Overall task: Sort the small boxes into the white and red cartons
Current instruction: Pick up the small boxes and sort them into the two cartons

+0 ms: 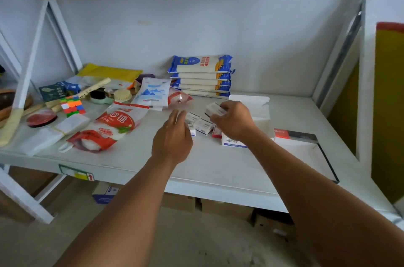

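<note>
Several small white boxes [202, 124] lie in a loose heap in the middle of the shelf [207, 164]. My right hand [232, 121] is above the heap and grips one small white box [215, 110] between thumb and fingers. My left hand [173, 135] hovers at the heap's left edge with its fingers straight, holding nothing, and hides part of one box. A white carton [258, 109] stands open behind my right hand. A red-edged carton [306, 146] lies flat at the right. A white box with blue print [231, 141] sits under my right wrist.
Sugar bags [115, 124] lie left of the heap, with a blue-and-white pouch [153, 94] and stacked noodle packs [201, 76] behind. A puzzle cube [73, 106], a red lid [41, 119] and brushes crowd the far left. Shelf posts stand on both sides.
</note>
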`<action>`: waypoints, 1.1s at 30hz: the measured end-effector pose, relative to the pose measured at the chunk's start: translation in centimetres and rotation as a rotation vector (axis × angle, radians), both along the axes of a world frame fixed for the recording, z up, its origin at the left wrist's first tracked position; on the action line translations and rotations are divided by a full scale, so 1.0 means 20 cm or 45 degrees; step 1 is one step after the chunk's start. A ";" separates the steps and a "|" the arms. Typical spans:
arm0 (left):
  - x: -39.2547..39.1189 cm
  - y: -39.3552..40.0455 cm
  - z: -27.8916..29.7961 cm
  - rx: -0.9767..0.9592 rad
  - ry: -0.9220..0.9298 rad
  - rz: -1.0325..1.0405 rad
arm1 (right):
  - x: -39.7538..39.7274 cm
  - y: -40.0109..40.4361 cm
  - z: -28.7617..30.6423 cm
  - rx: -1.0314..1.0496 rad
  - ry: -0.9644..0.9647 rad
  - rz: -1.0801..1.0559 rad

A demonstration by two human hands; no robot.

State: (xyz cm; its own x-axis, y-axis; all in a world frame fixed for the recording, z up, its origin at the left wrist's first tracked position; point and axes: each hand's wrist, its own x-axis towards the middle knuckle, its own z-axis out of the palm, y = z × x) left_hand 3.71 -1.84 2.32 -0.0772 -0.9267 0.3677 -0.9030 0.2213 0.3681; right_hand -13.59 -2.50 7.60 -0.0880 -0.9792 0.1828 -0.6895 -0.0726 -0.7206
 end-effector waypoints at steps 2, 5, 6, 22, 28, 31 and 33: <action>-0.02 -0.01 -0.01 0.011 -0.002 -0.058 | -0.10 -0.02 0.04 -0.016 -0.030 -0.079; -0.06 -0.01 -0.02 0.007 0.011 -0.070 | -0.24 -0.07 0.03 0.044 0.140 -0.150; -0.07 -0.02 -0.03 0.002 0.014 -0.070 | -0.27 -0.09 0.01 0.078 0.183 -0.153; 0.02 -0.14 -0.08 0.092 -0.046 -0.041 | 0.03 -0.26 -0.10 -0.024 0.756 0.137; 0.03 -0.18 -0.09 0.078 -0.009 -0.058 | 0.11 -0.29 -0.20 0.104 0.911 0.157; 0.04 -0.18 -0.10 0.090 -0.007 -0.075 | 0.13 -0.30 -0.24 0.095 0.925 0.162; 0.04 -0.18 -0.10 0.107 0.000 -0.079 | 0.13 -0.30 -0.25 0.074 0.940 0.154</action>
